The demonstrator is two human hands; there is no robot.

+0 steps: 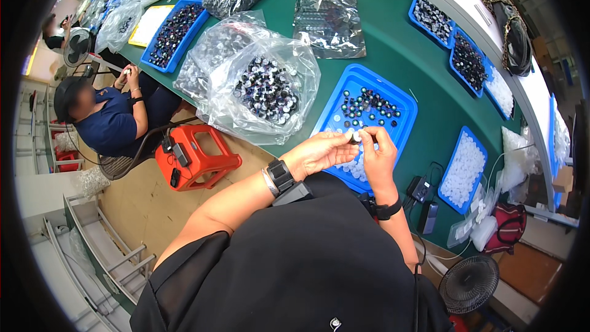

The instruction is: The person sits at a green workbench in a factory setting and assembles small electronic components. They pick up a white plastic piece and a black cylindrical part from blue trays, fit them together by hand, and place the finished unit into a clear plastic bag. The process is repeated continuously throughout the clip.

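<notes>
A small round black-and-white piece sits between my fingertips. My left hand pinches it from the left, palm turned partly up. From the other side the thumb and forefinger of my right hand close on it. Both hands are over a blue tray. In that tray, dark shiny round pieces lie spread toward the far side, and white translucent pieces lie at the near side, partly hidden by my hands.
Left of the tray, an open clear bag holds many dark-and-white pieces. A blue tray of white pieces stands at right, near black boxes with cables. A red stool and a seated co-worker are at left.
</notes>
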